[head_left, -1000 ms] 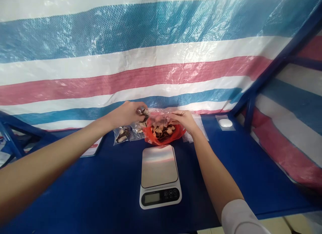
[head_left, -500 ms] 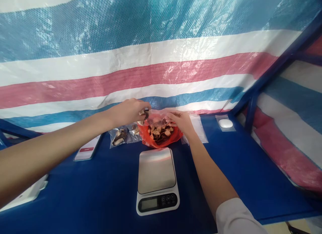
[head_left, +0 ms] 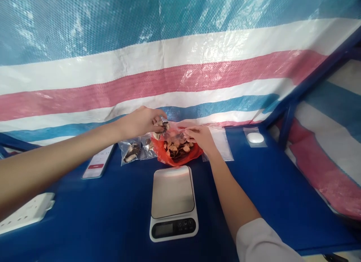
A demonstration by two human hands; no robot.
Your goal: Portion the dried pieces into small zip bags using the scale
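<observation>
My left hand (head_left: 143,121) is closed on a few dried mushroom pieces (head_left: 164,125), dark-edged and pale inside. It hovers at the left rim of an open red plastic bag (head_left: 162,153) full of similar dried slices (head_left: 179,147). Over the back of that bag, my right hand (head_left: 199,137) pinches the edge of a clear plastic bag (head_left: 176,133). The clear film stretches between both hands; whether the held pieces are inside it is hard to tell. Left of the red bag lie two small clear bags with mushroom pieces, one (head_left: 131,153) beside the other (head_left: 148,147).
A white kitchen scale (head_left: 173,196) stands in front of the red bag. Flat clear bags (head_left: 221,143) lie to its right, then a white oval object (head_left: 255,138) on clear film. Leftward are a phone (head_left: 97,164) and a white power strip (head_left: 28,213). Striped sheeting (head_left: 169,77) rises behind.
My left hand has drawn slightly back from the clear bag, exposing more of the mushroom pieces. My right hand has shifted slightly left, still pinching the film. The view has turned a little.
</observation>
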